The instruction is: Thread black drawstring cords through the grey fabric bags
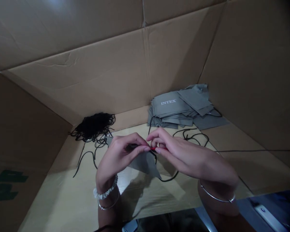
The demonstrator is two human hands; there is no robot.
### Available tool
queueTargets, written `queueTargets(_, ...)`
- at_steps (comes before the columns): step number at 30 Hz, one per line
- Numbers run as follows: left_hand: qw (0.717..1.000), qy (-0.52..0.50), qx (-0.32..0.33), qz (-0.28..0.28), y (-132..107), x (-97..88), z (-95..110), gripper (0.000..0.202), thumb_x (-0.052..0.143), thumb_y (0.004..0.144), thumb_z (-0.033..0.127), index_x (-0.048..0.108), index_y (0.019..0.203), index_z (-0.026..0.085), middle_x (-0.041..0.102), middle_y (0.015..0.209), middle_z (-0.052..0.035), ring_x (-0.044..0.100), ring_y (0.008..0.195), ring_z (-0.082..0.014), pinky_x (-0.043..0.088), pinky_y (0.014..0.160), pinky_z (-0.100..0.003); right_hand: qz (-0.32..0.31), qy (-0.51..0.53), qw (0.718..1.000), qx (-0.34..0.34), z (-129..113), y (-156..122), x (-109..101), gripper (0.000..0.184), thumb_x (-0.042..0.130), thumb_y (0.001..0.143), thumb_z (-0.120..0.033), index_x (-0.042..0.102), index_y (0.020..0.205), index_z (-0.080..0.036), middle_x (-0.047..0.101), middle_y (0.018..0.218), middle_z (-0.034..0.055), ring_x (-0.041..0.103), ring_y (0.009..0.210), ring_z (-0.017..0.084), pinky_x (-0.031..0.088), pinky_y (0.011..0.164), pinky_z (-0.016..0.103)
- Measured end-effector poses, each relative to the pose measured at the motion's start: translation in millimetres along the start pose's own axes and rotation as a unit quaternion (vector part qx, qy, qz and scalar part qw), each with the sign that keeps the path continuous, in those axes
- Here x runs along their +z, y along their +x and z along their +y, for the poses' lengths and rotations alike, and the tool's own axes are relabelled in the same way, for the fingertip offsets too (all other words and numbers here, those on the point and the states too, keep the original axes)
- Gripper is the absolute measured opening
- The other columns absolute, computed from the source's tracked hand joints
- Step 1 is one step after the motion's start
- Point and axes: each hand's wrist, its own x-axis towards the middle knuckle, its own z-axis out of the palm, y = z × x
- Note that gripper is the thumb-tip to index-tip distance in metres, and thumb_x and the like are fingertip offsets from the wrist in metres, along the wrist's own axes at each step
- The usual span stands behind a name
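Head view: a large opened cardboard carton (pixel 72 54) walls in the pale worktop (pixel 174 193) on three sides. In the far right corner sits a loose stack of grey fabric pouches (pixel 181 111), the top one printed "INTEX" (pixel 168 102) in white; near the far left corner lies a tangled heap of black cord (pixel 93 127). Near the worktop's middle, the left hand (pixel 119 158) pinches a grey fabric piece (pixel 145 164), with a black cord (pixel 169 178) trailing from it, while the right hand (pixel 176 154) grips a small red piece (pixel 156 149) against its edge. A white scrunchie (pixel 105 191) circles the left wrist.
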Motion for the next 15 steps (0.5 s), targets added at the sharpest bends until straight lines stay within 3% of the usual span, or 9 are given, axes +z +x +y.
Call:
queueTargets(7, 1.0, -0.004, 0.01, -0.003, -2.8, 3.1, 2.2, 0.008, 0.07, 0.085, 0.021, 0.069, 0.079, 0.016, 0.072, 0.071, 0.0002, 0.062, 0.059, -0.0088, 0.044, 0.054, -0.017, 0.002, -0.013, 1.0, 0.004, -2.9, -4.8, -0.1, 0.022, 0.038, 0.099, -0.017, 0.042, 0.12, -0.024, 0.064, 0.104, 0.0036, 0.063, 0.087, 0.015, 0.045, 0.067, 0.025)
queueTargets(12, 1.0, 0.014, 0.021, 0.002, -2.2, 4.0, 5.2, 0.008, 0.069, 0.086, 0.021, 0.07, 0.079, 0.017, 0.071, 0.07, 0.0007, 0.061, 0.059, -0.0082, 0.043, 0.054, -0.018, -0.014, -0.012, 1.0, 0.019, -7.7, -1.6, -0.9, 0.023, 0.039, 0.098, -0.016, 0.042, 0.12, -0.024, 0.064, 0.096, 0.0009, 0.061, 0.078, 0.014, 0.042, 0.063, 0.024)
queueTargets(15, 1.0, 0.009, 0.02, 0.011, -3.3, 2.6, 6.3, 0.009, 0.068, 0.087, 0.022, 0.071, 0.08, 0.017, 0.071, 0.071, 0.0005, 0.062, 0.06, -0.0085, 0.044, 0.055, -0.018, 0.015, -0.009, 0.999, 0.028, -3.6, -0.3, -4.0, 0.015, 0.04, 0.1, -0.024, 0.047, 0.114, -0.023, 0.065, 0.088, -0.0008, 0.059, 0.074, 0.013, 0.041, 0.062, 0.024)
